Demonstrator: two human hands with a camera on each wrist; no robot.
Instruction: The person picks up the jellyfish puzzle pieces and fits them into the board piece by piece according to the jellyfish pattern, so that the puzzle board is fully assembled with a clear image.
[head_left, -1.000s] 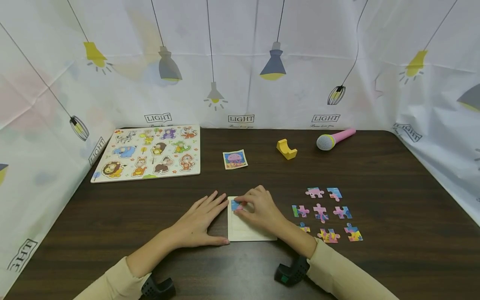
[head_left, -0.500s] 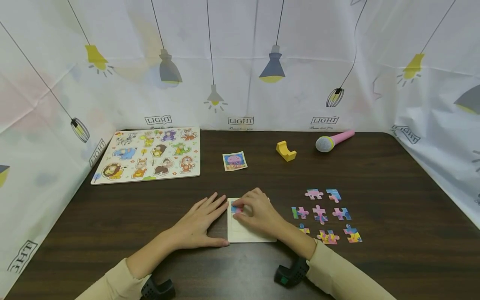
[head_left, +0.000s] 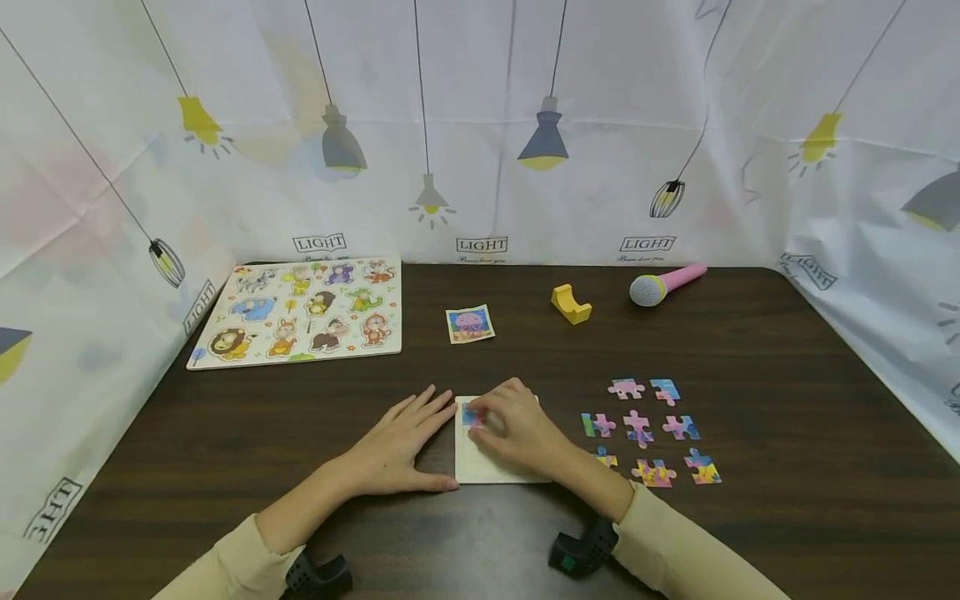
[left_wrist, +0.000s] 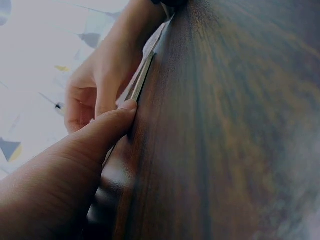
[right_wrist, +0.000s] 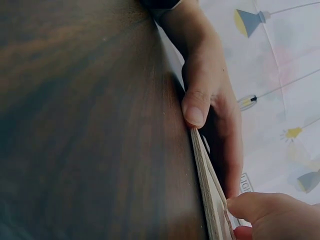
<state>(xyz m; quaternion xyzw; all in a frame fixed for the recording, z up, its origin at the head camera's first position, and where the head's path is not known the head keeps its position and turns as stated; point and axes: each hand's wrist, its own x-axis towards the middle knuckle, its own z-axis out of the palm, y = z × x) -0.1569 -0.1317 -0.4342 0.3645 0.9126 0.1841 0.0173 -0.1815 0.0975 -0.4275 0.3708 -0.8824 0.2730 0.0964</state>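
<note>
A pale square puzzle board (head_left: 487,467) lies on the dark table in front of the person. In its upper left corner is a blue and pink jigsaw piece (head_left: 470,416), which the right hand (head_left: 521,429) pinches between thumb and fingers; part of it is hidden. The left hand (head_left: 393,454) rests with spread fingers on the table, its fingertips and thumb touching the board's left edge. In the left wrist view, the left thumb (left_wrist: 117,120) meets the board's edge. To the right, several loose jigsaw pieces (head_left: 637,428) lie in rows.
An animal peg puzzle (head_left: 300,312) lies at the back left. Behind the board are a small octopus picture card (head_left: 470,324), a yellow curved block (head_left: 572,305) and a pink toy microphone (head_left: 666,285). A white lamp-print cloth (head_left: 480,125) hangs behind the table.
The right fingers have shifted only slightly at the board's upper left corner, still on the piece. The left hand stays at the board's edge. The head view has tilted a little.
</note>
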